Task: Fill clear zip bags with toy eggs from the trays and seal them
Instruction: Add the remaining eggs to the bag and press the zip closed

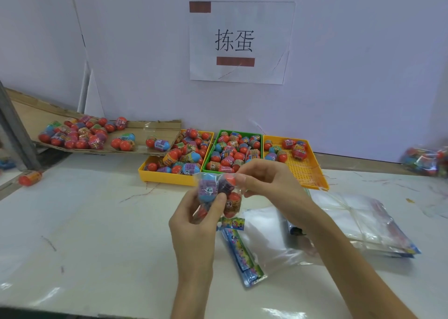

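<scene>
Both hands are up over the white table (97,221), meeting just in front of the trays. The left hand (194,219) rises from the bottom edge, wrist straight, and grips the clear zip bag (225,197) from below: the thumb presses across the front of the bag under a blue toy egg (206,188), and the fingers are curled round behind, out of sight. The right hand (269,180) comes in on a long diagonal forearm from the lower right, wrist bent inward. Its fingers are curled tight and pinch the bag's top edge at the right corner. The bag hangs between the two hands, clear of the table, with several eggs packed inside, red ends showing beside the blue one. Whether its zip is closed I cannot tell.

Behind the hands sit three trays in a row, touching side by side. The left yellow tray (167,177) is heaped with eggs, the green tray (238,132) is full too, and the right yellow tray (305,170) holds only a few at its far end. More eggs lie on a cardboard sheet (150,127) at the left, and one loose egg (30,177) rests near the table's left edge. Under the right forearm lie printed card packets (240,253) and a stack of empty clear bags (358,217). Filled bags (426,158) lie blurred at the far right. A paper sign (238,42) hangs on the wall.
</scene>
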`<state>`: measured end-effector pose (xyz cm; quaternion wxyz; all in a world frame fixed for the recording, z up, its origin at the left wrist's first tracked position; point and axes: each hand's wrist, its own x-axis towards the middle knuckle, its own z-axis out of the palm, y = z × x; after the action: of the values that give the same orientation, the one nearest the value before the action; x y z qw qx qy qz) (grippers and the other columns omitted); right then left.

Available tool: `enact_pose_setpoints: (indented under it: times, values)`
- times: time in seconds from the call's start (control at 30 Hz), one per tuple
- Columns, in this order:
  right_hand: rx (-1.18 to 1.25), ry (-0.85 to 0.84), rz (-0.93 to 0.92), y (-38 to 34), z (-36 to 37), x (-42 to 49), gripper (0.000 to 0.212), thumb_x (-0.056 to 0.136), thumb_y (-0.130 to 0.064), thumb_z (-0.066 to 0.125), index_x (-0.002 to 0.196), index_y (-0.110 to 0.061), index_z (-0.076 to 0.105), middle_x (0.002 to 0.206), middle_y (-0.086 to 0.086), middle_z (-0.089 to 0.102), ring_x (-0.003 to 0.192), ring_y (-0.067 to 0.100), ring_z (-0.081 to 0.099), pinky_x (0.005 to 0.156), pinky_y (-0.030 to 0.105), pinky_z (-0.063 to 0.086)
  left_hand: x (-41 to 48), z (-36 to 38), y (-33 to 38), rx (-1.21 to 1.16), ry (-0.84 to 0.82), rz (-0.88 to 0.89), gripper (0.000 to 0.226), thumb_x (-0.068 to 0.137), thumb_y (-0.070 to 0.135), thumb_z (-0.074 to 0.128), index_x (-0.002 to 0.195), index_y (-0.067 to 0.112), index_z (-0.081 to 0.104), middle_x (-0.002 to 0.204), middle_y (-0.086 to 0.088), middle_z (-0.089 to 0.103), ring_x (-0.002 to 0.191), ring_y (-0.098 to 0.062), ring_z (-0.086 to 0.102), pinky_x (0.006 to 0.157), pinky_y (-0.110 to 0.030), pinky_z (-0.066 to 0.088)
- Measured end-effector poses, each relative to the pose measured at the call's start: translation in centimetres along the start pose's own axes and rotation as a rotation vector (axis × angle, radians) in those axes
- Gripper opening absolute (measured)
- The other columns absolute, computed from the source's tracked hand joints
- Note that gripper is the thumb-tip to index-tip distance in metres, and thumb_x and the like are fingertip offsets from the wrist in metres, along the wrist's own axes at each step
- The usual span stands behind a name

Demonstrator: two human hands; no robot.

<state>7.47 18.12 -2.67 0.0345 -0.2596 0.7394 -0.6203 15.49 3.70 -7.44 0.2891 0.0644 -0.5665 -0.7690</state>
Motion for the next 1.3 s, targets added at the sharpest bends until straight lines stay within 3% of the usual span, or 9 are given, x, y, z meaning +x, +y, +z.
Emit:
enact_pose_setpoints:
  times: [0.1,0.23,0.47,0.67,0.8,0.93,1.07,1.17,1.3]
  values:
    - [0.053,0.033,0.006,0.1,0.1,0.0,0.023,0.084,-0.030,0.077,0.096,-0.010,0.075,0.084,0.009,0.076,0.074,0.020,0.071,0.073,0.031,0.060,0.2,-0.1,-0.3,-0.073,0.004,-0.097,0.040,0.062,0.045,0.080,0.100,0.037,0.078,0.101,0.003,0.078,0.096,-0.017,0.075,0.074,-0.031,0.061]
    - [0.132,0.094,0.043,0.3,0.0,0.2,0.015,0.085,-0.023,0.077,0.086,-0.009,0.071,0.068,0.002,0.066,0.060,0.015,0.061,0.065,0.026,0.055,0.5,-0.3,-0.5,-0.151,0.087,-0.134,0.046,0.061,0.042,0.080,0.104,0.027,0.077,0.100,0.001,0.079,0.094,-0.018,0.075,0.064,-0.024,0.059]
    - [0.072,-0.063,0.104,0.6,1.3,0.0,0.008,0.091,-0.024,0.074,0.092,-0.019,0.080,0.073,0.005,0.069,0.063,0.014,0.060,0.064,0.024,0.054,0.6,-0.2,-0.4,-0.102,0.111,-0.070,0.026,0.065,0.041,0.077,0.091,0.048,0.076,0.098,0.011,0.078,0.091,-0.012,0.075,0.061,-0.021,0.058]
    - [0.190,-0.038,0.137,1.0,1.1,0.0,0.019,0.083,-0.025,0.077,0.087,-0.007,0.075,0.070,0.005,0.064,0.061,0.015,0.057,0.065,0.024,0.053,0.5,-0.2,-0.8,-0.018,0.109,-0.014,0.029,0.074,0.031,0.081,0.101,0.037,0.073,0.095,0.014,0.077,0.088,-0.009,0.075,0.062,-0.021,0.059]
    - [-0.019,-0.036,0.089,0.8,0.7,0.1,0.012,0.096,-0.011,0.067,0.084,-0.011,0.069,0.073,0.000,0.070,0.067,0.012,0.066,0.064,0.023,0.055,0.5,-0.2,-1.0,0.027,0.083,-0.007,0.027,0.083,0.018,0.080,0.099,0.039,0.072,0.093,0.016,0.077,0.086,-0.006,0.075,0.060,-0.020,0.058]
    - [-0.206,-0.034,-0.048,0.4,0.5,0.2,0.012,0.099,-0.005,0.061,0.088,-0.008,0.063,0.074,0.002,0.070,0.066,0.017,0.068,0.063,0.030,0.055,0.5,0.0,-0.8,0.011,0.080,-0.051,0.023,0.081,0.024,0.079,0.095,0.042,0.072,0.092,0.017,0.077,0.088,-0.008,0.075,0.059,-0.019,0.058]
    - [0.008,0.022,-0.019,0.6,1.4,0.0,0.009,0.101,-0.010,0.059,0.094,-0.007,0.065,0.076,0.002,0.072,0.070,0.018,0.070,0.067,0.028,0.057,0.6,-0.1,-0.5,-0.057,0.131,-0.062,0.029,0.069,0.041,0.077,0.097,0.039,0.072,0.095,0.014,0.077,0.089,-0.010,0.075,0.059,-0.021,0.058]
    - [-0.025,-0.108,0.102,0.7,1.9,-0.3,0.016,0.096,-0.025,0.068,0.092,-0.010,0.069,0.084,0.003,0.074,0.079,0.014,0.070,0.072,0.024,0.056,0.7,-0.4,-0.4,-0.114,0.180,-0.081,0.028,0.067,0.043,0.076,0.095,0.040,0.072,0.094,0.014,0.077,0.089,-0.010,0.075,0.057,-0.021,0.057]
    - [0.016,-0.074,0.076,1.0,1.6,-0.1,0.011,0.097,-0.011,0.065,0.087,-0.008,0.066,0.080,0.005,0.072,0.075,0.014,0.068,0.071,0.026,0.056,0.9,-0.6,0.0,-0.185,0.224,-0.126,0.022,0.078,0.035,0.076,0.099,0.035,0.071,0.097,0.011,0.078,0.086,-0.009,0.075,0.054,-0.020,0.055]
